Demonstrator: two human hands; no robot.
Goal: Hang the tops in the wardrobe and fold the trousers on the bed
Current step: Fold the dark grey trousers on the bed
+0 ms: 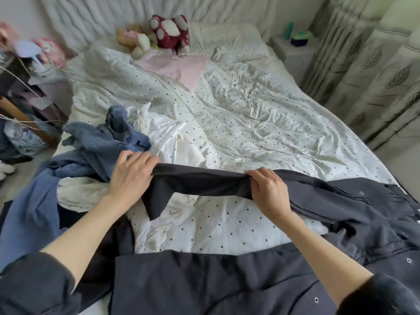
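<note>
Dark grey trousers [341,210] lie spread over the near right of the bed, with small metal eyelets on the fabric. One leg is stretched taut between my hands above the sheet. My left hand [130,172] grips its end, and my right hand [268,189] pinches it further along. A crumpled blue garment [95,144] lies in a heap at the left, beside white clothing [159,128]. A pale pink top [179,67] with a thin hanger lies far up the bed.
The bed has a wrinkled white dotted sheet [261,114]. Soft toys [168,30] sit by the headboard. A cluttered stand [27,71] is at the left, a white bedside table [293,48] with bottles and leaf-patterned curtains [375,64] at the right.
</note>
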